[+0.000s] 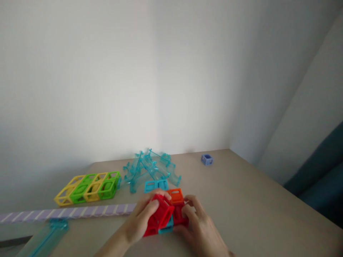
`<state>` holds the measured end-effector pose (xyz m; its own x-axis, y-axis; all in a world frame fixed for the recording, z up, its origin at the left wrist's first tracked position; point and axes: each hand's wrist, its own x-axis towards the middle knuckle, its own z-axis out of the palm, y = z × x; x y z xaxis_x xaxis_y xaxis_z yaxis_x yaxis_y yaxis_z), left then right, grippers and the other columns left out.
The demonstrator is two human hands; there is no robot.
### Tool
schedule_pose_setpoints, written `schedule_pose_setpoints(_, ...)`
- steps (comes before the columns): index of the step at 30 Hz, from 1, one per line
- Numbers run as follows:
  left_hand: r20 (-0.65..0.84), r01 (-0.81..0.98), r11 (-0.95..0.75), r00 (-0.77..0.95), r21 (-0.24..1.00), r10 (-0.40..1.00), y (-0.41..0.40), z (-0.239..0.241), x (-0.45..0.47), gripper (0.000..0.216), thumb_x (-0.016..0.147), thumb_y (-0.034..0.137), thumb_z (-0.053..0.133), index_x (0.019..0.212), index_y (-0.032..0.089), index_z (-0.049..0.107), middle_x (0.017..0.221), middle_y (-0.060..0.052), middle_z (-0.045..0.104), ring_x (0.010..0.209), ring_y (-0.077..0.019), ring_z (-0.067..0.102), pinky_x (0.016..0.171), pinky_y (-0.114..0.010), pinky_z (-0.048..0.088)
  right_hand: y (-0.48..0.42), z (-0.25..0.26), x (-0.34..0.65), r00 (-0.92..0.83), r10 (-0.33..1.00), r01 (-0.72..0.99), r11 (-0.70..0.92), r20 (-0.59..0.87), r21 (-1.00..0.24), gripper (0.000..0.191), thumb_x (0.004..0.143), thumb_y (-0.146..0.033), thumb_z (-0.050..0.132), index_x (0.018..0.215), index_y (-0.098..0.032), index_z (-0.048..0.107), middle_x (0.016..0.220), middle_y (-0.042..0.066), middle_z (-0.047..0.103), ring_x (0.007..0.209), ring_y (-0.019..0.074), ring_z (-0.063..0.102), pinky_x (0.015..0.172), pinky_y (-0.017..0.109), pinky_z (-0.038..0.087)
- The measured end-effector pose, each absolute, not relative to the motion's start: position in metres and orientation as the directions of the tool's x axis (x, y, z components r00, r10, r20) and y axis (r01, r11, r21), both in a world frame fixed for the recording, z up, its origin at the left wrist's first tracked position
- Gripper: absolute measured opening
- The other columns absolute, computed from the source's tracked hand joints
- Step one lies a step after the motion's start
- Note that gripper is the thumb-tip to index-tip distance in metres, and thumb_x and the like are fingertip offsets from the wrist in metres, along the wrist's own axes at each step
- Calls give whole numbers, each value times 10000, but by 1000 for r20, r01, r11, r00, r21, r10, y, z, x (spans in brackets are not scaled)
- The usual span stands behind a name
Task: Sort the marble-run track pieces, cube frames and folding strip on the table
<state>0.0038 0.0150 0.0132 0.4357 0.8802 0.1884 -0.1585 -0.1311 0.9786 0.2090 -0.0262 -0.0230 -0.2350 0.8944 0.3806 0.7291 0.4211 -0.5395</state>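
Observation:
My left hand [139, 217] is closed around a red open-sided plastic cube [163, 212], which it holds tilted. Opposite it, my right hand [198, 225] has its fingers bent over a second red block [179, 216] at the right of a small cluster. An orange block [175, 195] adjoins that red block on its far side. Low between the hands, part of a light-blue block [166, 228] shows. Light-blue square frames [156, 185] lie just beyond my left hand. My fingers hide much of how the cluster's pieces join.
A row of yellow and green cube frames [88, 189] stands at the left. Translucent teal track pieces [150, 167] are heaped at the back. One small purple-blue cube [207, 159] sits far right. A lilac striped strip [66, 213] and a teal chute [49, 237] lie front left.

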Motion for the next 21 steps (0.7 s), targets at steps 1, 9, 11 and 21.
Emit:
schedule_pose_setpoints(1, 240, -65, -236, 442, 970, 864, 13, 14, 5, 332, 887, 444, 482, 953, 199, 697, 907, -79, 703, 835, -233, 632, 761, -323, 468, -25, -22, 210, -240, 896, 718, 423, 374, -552, 243, 759, -126, 718, 916, -213, 554, 1226, 100, 502, 934, 217, 645, 786, 342, 568)
schedule_pose_setpoints(9, 316, 232, -480, 507, 846, 802, 12, 23, 8, 337, 916, 391, 385, 915, 197, 661, 833, -56, 682, 798, -212, 613, 737, -302, 426, -20, -15, 217, -314, 888, 631, 460, 336, -625, 226, 769, -244, 750, 809, -214, 530, 1326, 91, 528, 1028, 236, 650, 857, 336, 537)
schedule_pose_setpoints(11, 325, 252, -502, 515, 827, 793, 12, 23, 8, 333, 913, 390, 392, 914, 194, 661, 851, -60, 689, 823, -216, 615, 759, -305, 422, -19, -14, 221, -321, 889, 601, 458, 327, -655, 291, 748, -272, 772, 744, -213, 487, 1307, 94, 555, 1050, 244, 642, 853, 331, 530)
schedule_pose_setpoints(21, 283, 216, -420, 472, 881, 835, 14, 22, 10, 335, 919, 392, 406, 885, 179, 663, 789, -54, 665, 753, -191, 607, 705, -293, 445, -19, -12, 233, -189, 911, 434, 413, 367, -801, 433, 862, -366, 621, 609, -221, 301, 771, 37, 622, 734, 181, 590, 662, 275, 445)
